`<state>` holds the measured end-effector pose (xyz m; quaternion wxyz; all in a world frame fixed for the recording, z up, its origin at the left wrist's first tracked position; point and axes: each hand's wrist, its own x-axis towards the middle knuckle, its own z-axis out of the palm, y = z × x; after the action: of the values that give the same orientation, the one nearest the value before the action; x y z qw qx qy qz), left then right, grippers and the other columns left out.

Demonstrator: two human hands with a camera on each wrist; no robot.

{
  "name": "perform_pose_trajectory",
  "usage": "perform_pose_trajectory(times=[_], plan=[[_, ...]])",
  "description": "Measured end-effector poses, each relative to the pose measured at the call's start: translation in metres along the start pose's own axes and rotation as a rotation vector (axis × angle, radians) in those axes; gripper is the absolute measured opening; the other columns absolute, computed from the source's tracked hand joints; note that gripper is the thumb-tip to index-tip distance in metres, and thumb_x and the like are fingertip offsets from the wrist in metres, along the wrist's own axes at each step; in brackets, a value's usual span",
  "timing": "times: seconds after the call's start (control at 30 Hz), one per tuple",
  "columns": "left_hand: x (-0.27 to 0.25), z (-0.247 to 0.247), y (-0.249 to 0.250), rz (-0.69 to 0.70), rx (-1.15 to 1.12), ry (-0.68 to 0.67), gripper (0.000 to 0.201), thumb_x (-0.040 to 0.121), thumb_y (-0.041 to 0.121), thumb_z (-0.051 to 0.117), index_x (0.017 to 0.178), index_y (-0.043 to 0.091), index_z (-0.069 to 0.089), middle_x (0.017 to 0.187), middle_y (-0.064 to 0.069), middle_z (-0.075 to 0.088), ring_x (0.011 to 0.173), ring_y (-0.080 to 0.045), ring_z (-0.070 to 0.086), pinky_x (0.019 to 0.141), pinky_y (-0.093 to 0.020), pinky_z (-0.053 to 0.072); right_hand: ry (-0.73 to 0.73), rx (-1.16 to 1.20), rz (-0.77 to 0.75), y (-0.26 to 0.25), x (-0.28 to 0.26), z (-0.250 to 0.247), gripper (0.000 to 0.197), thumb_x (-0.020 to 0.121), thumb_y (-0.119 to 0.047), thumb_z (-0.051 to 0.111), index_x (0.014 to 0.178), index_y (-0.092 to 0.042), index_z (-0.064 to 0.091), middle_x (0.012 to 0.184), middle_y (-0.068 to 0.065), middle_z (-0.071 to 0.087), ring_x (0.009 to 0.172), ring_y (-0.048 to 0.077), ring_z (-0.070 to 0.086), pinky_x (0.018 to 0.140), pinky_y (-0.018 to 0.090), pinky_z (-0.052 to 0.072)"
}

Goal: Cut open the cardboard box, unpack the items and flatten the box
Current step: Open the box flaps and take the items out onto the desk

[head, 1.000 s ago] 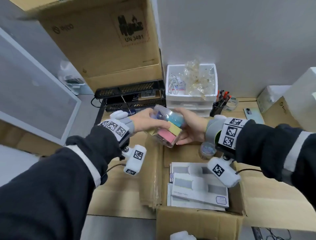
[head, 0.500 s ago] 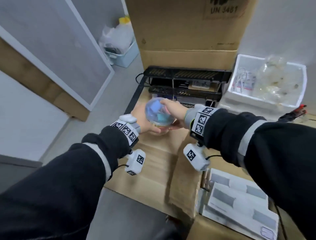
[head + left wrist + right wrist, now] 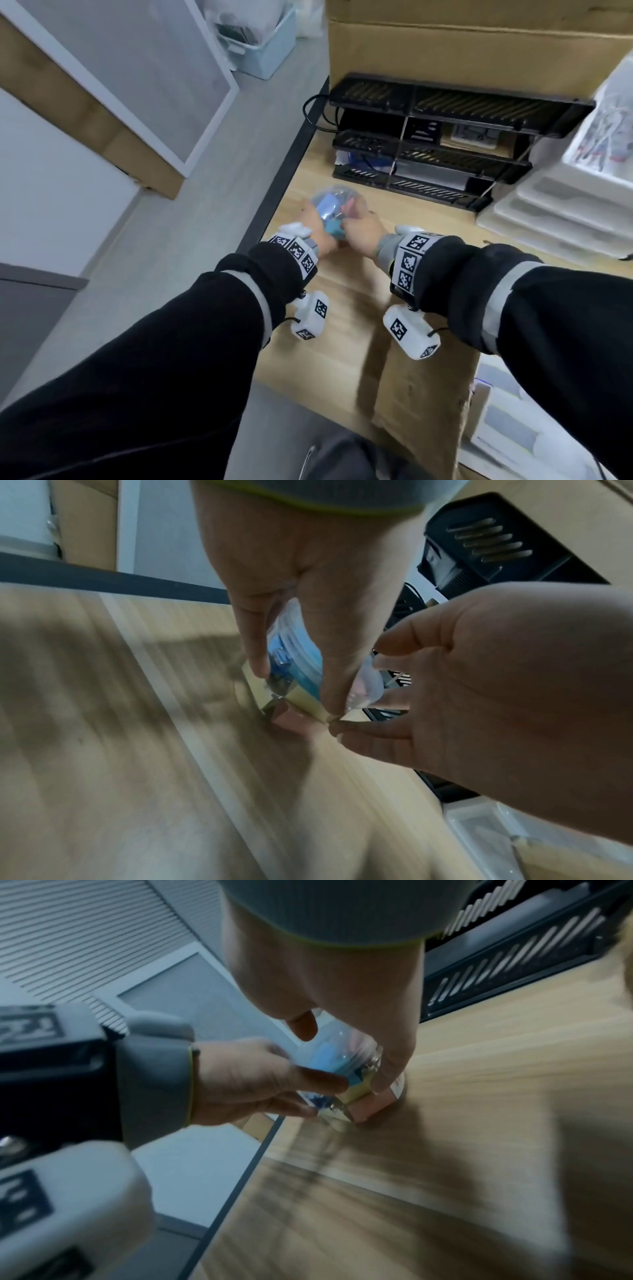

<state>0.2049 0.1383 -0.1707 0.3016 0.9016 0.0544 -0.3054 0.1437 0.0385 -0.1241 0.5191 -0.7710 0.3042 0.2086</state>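
A clear plastic jar (image 3: 330, 209) filled with blue, yellow and pink blocks is held between both hands, low over the wooden table (image 3: 376, 219) near its left edge. My left hand (image 3: 315, 221) grips its left side, and my right hand (image 3: 356, 222) grips its right side. In the right wrist view the jar (image 3: 342, 1064) is tilted, with its pink lower end down at the tabletop. In the left wrist view my fingers (image 3: 257, 658) curl around the jar (image 3: 294, 664). The opened cardboard box (image 3: 421, 394) lies at the lower right, with white flat packs (image 3: 496, 428) inside it.
A black slotted tray rack (image 3: 428, 144) stands just beyond the jar. White drawer units (image 3: 555, 212) stand to the right, and a large cardboard box (image 3: 479, 51) stands behind. The table's dark left edge (image 3: 284, 178) drops to the grey floor, where a pale blue bin (image 3: 263, 51) stands.
Both hands carried the jar from above the open box leftward and down to the tabletop near the left edge. The head view swung left with them.
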Motion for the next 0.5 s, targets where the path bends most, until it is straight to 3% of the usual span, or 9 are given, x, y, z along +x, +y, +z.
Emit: perform_pose_trajectory(times=[0.03, 0.1, 0.13, 0.23, 0.3, 0.4, 0.5], plan=[[0.003, 0.001, 0.005, -0.047, 0.017, 0.001, 0.055, 0.098, 0.042, 0.056, 0.142, 0.015, 0.038, 0.126, -0.014, 0.058, 0.101, -0.029, 0.063, 0.076, -0.031, 0.053, -0.004, -0.037, -0.014, 0.001, 0.002, -0.001, 0.062, 0.087, -0.023, 0.043, 0.147, -0.027, 0.028, 0.139, 0.018, 0.039, 0.123, 0.039, 0.045, 0.111, 0.045, 0.037], [0.007, 0.000, 0.011, 0.006, -0.003, 0.102, 0.076, 0.091, 0.032, 0.066, 0.152, 0.009, 0.025, 0.133, -0.018, 0.055, 0.115, -0.033, 0.059, 0.094, -0.040, 0.048, -0.001, -0.127, -0.029, 0.002, 0.012, -0.006, 0.071, 0.089, -0.016, 0.044, 0.154, -0.027, 0.018, 0.145, 0.018, 0.030, 0.132, 0.040, 0.036, 0.115, 0.041, 0.028], [0.008, -0.003, 0.010, 0.033, 0.034, 0.140, 0.087, 0.087, 0.028, 0.072, 0.153, 0.006, 0.020, 0.135, -0.019, 0.054, 0.117, -0.035, 0.058, 0.095, -0.042, 0.046, 0.004, -0.181, -0.028, 0.001, 0.016, -0.008, 0.072, 0.090, -0.017, 0.044, 0.155, -0.027, 0.016, 0.146, 0.018, 0.029, 0.133, 0.041, 0.035, 0.116, 0.042, 0.027], [0.015, -0.004, 0.014, 0.097, 0.175, 0.138, 0.102, 0.082, 0.033, 0.074, 0.154, 0.007, 0.008, 0.125, -0.013, 0.060, 0.101, -0.031, 0.063, 0.082, -0.040, 0.049, 0.037, -0.256, -0.043, -0.007, 0.026, -0.014, 0.068, 0.094, -0.017, 0.040, 0.156, -0.027, 0.015, 0.147, 0.017, 0.029, 0.133, 0.041, 0.036, 0.114, 0.040, 0.028], [0.019, -0.003, 0.019, 0.109, 0.200, 0.128, 0.108, 0.076, 0.033, 0.077, 0.154, 0.009, 0.006, 0.122, -0.011, 0.061, 0.099, -0.030, 0.064, 0.085, -0.042, 0.052, 0.056, -0.257, -0.039, -0.009, 0.034, -0.015, 0.063, 0.097, -0.020, 0.034, 0.156, -0.025, 0.016, 0.151, 0.015, 0.029, 0.137, 0.038, 0.034, 0.113, 0.039, 0.028], [0.025, -0.005, 0.022, 0.144, 0.227, 0.148, 0.099, 0.075, 0.030, 0.078, 0.148, 0.011, 0.013, 0.119, -0.008, 0.060, 0.093, -0.029, 0.065, 0.080, -0.043, 0.054, 0.065, -0.232, -0.014, -0.016, 0.038, -0.019, 0.061, 0.098, -0.025, 0.030, 0.157, -0.023, 0.016, 0.157, 0.012, 0.028, 0.141, 0.035, 0.034, 0.114, 0.038, 0.032], [0.027, -0.007, 0.024, 0.172, 0.214, 0.147, 0.093, 0.076, 0.030, 0.078, 0.144, 0.013, 0.017, 0.114, -0.007, 0.057, 0.087, -0.026, 0.061, 0.073, -0.035, 0.045, 0.030, -0.384, -0.014, -0.027, 0.041, -0.028, 0.065, 0.096, -0.012, 0.042, 0.157, -0.016, 0.018, 0.155, 0.017, 0.031, 0.137, 0.037, 0.039, 0.110, 0.042, 0.039]])
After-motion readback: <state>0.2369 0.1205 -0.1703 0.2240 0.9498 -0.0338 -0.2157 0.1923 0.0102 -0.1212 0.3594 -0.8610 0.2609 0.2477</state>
